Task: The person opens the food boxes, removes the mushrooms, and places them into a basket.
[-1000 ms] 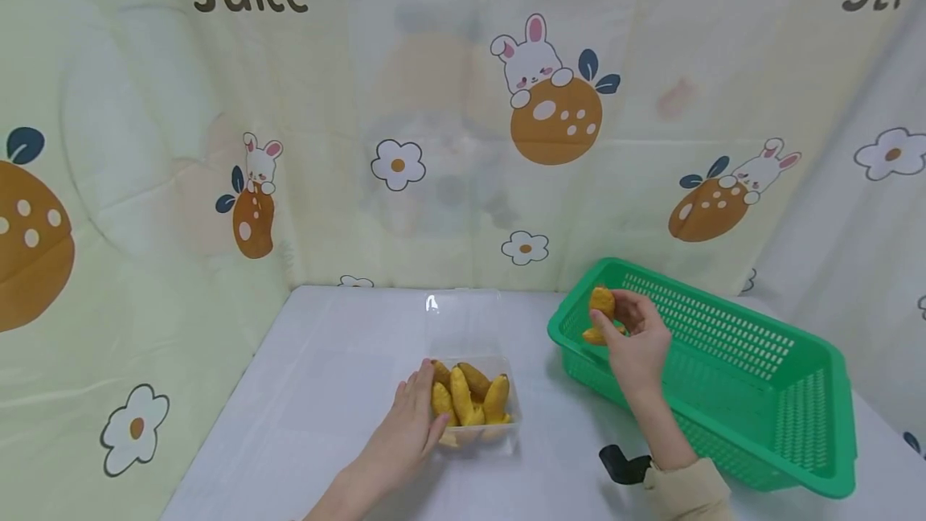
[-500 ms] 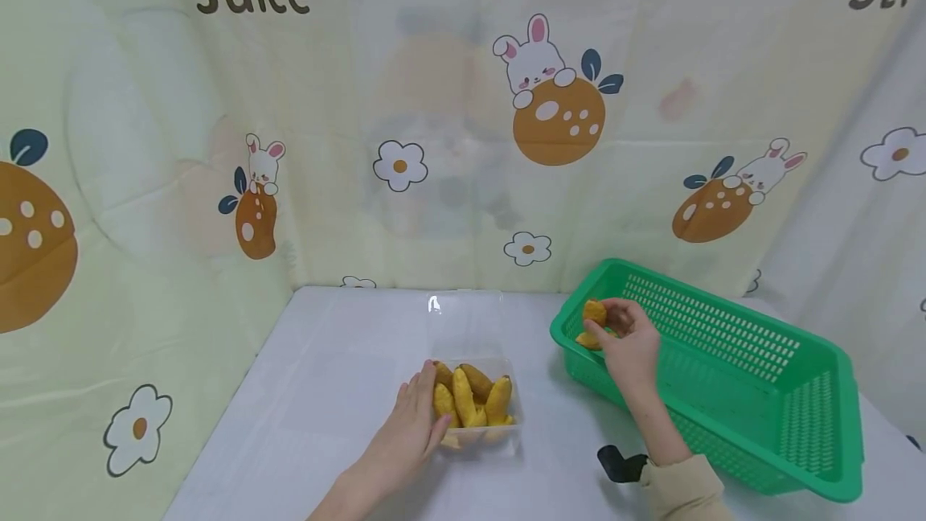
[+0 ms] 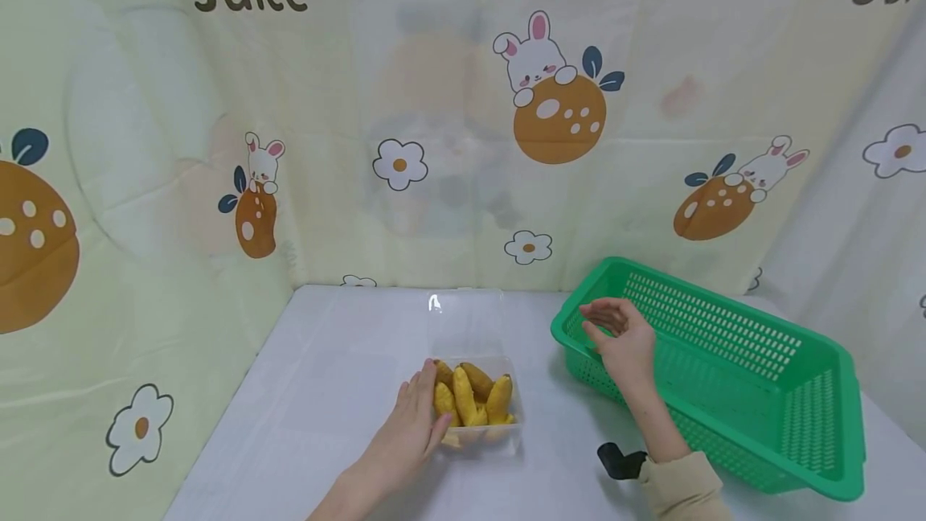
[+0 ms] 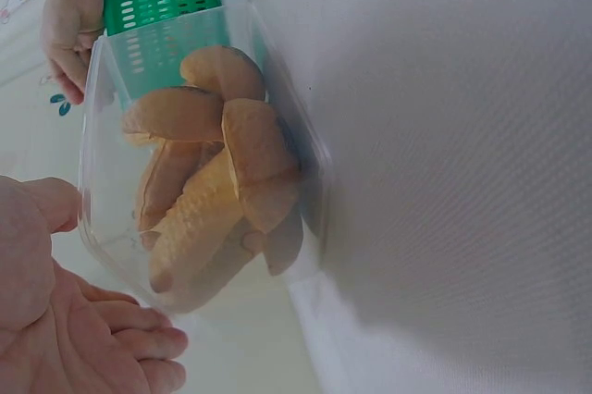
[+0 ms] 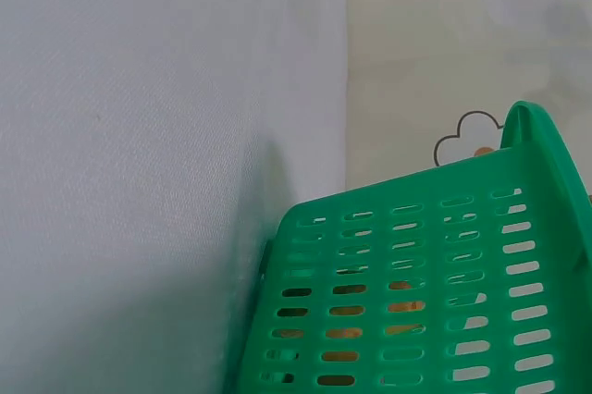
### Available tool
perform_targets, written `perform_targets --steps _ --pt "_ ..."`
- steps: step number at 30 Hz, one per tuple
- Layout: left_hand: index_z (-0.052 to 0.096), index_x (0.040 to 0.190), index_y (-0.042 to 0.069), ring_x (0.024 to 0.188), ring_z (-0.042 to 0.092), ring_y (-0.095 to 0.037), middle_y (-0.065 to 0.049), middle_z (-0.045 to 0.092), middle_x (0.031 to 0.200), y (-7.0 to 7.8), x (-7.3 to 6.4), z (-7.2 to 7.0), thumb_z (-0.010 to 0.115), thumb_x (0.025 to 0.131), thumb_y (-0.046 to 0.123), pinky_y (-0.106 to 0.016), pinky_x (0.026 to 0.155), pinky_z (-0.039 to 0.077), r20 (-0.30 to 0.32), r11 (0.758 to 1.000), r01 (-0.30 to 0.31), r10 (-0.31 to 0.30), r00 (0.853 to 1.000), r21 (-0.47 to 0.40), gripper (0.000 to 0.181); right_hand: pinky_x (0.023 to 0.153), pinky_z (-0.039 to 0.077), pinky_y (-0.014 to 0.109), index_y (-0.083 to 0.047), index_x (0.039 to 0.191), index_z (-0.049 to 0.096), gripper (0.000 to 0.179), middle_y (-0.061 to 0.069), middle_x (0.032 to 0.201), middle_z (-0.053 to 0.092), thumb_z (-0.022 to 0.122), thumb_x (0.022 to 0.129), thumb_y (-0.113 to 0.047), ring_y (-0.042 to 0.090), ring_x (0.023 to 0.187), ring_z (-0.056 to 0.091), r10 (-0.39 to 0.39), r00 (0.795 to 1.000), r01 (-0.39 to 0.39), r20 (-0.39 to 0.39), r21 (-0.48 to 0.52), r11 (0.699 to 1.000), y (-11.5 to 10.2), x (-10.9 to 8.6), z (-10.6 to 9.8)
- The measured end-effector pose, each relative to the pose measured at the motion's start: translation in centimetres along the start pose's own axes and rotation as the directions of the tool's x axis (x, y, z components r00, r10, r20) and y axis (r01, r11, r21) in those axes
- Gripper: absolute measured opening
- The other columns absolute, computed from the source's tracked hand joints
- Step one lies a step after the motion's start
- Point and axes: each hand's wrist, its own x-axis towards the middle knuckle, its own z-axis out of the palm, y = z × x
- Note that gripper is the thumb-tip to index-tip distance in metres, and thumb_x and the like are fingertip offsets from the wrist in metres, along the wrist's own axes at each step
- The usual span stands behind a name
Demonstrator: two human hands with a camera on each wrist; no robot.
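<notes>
Bananas (image 3: 464,399): heaped inside the box (image 3: 475,447).
Box: clear, on white table (image 3: 318,392), lid (image 3: 465,326) folded out behind.
Left hand (image 3: 409,418): straight fingers along box's left side, thumb apart at its near corner.
Right hand (image 3: 628,346): right of box, thumb and fingers parted, above basket (image 3: 712,318).
Basket: green, slotted, right of box; yellow-brown shows through slots.
Curtain (image 3: 448,103): rabbit print, behind box.

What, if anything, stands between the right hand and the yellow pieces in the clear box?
The left wall of the green basket and the right wall of the clear box; nothing visible lies over the yellow pieces.
</notes>
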Motion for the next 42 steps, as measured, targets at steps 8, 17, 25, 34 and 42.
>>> perform_targets --steps 8,17,25,34,42 --pt "0.014 0.139 -0.016 0.132 0.021 -0.041 -0.031 0.019 0.144 0.0 0.0 0.0 0.042 0.099 0.023 -0.050 0.107 0.018 -0.002 1.000 0.000 0.000 1.000 0.009 0.062 0.082 0.049 0.022 0.004 0.103 0.059 0.027 0.016 0.097 0.067 0.069 0.078 0.006 0.015 0.087 0.063 -0.001 1.000 0.001 -0.007 0.040 0.999 0.0 0.0 0.0" --pt "0.014 0.139 -0.017 0.131 0.022 -0.043 -0.032 0.021 0.143 0.0 0.0 0.0 0.042 0.099 0.021 -0.050 0.106 0.020 -0.010 1.000 -0.008 0.008 1.000 0.009 0.062 0.085 0.049 0.028 0.006 0.104 0.059 0.026 0.021 0.100 0.065 0.066 0.079 0.011 0.025 0.091 0.063 0.067 0.998 -0.067 -0.003 0.013 0.998 -1.1 -0.2 0.2" --pt "0.014 0.139 -0.017 0.131 0.023 -0.043 -0.032 0.021 0.143 0.0 0.0 0.0 0.043 0.099 0.021 -0.052 0.105 0.021 -0.015 1.000 -0.015 0.015 1.000 0.005 0.062 0.083 0.050 0.026 0.013 0.102 0.057 0.026 0.028 0.099 0.063 0.065 0.078 0.013 0.027 0.089 0.063 0.034 0.999 -0.034 0.008 0.020 0.999 -3.3 -0.7 0.6" --pt "0.012 0.139 -0.017 0.130 0.023 -0.043 -0.033 0.021 0.143 0.0 -0.1 0.1 0.041 0.100 0.021 -0.051 0.106 0.020 -0.045 0.999 -0.041 0.041 0.998 0.004 0.062 0.080 0.051 0.025 0.004 0.103 0.060 0.026 0.019 0.098 0.066 0.069 0.078 0.007 0.024 0.090 0.063 -0.034 0.997 0.027 0.074 0.095 0.995 -1.6 -1.1 1.8" --pt "0.012 0.140 -0.015 0.133 0.019 -0.040 -0.030 0.018 0.146 0.2 0.1 0.1 0.041 0.100 0.022 -0.049 0.107 0.018 0.015 1.000 0.019 -0.019 1.000 0.002 0.062 0.082 0.051 0.026 -0.003 0.103 0.061 0.026 0.011 0.098 0.067 0.072 0.079 -0.003 0.022 0.092 0.062 -0.080 0.971 0.047 0.227 0.148 0.988 0.0 -2.8 4.3"
